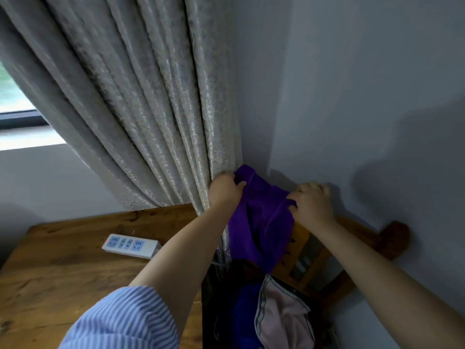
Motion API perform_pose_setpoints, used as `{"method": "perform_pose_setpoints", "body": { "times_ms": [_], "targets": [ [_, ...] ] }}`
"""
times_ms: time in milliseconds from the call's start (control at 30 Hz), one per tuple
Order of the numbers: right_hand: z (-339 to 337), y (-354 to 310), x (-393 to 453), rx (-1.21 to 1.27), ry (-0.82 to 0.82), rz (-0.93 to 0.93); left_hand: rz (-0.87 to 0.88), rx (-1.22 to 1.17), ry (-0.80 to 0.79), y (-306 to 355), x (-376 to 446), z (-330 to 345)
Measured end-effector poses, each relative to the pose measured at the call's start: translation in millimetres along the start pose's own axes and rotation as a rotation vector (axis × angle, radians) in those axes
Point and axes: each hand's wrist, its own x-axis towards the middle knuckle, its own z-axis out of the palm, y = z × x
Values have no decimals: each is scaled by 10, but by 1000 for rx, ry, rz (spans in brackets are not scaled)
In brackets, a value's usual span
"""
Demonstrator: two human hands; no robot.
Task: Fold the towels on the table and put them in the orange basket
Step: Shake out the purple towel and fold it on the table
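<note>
Purple towel (261, 222) up in the air, held out in front of the grey wall (364, 84) and hanging slack, its low corner drooping over the things below! Left hand (224, 191) has fingers and thumb pinched round the towel's upper left edge, right beside the grey curtain (141, 96). Right hand (314, 202) grips the upper right edge, fingers curled into the cloth (knuckles towards us). Below it, a pale pink cloth (284, 316) with a dark-striped border lies crumpled next to something blue (245, 313), too dark to identify. On the left, the wooden table (63, 273) carries a white power strip (130, 245). A blue-striped sleeve (120, 321) covers the left upper arm, and a wooden chair back (372, 238) shows at right.
</note>
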Motion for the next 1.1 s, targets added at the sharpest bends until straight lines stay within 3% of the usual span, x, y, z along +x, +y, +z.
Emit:
{"method": "perform_pose_setpoints", "body": {
  "times_ms": [167,367,633,733,833,967,1100],
  "targets": [
    [-66,-6,-148,-108,16,22,31,196,50,88,-45,76],
    [-142,4,-206,-53,-1,40,67,240,64,177,-75,19],
    [-495,-138,-218,77,332,83,132,-4,184,102,-513,-418],
    [-704,-421,-193,83,480,-38,101,-82,273,-113,-720,-708],
    [-836,-937,-281,137,516,-170,58,-103,373,-470,-990,-1085],
    [-879,-1657,-451,198,482,-290,11,-124,493,-960,-1326,-1537],
    [-870,-2511,-747,301,348,-400,-13,-226,553,-1683,-1873,-2033]
  ]
}}
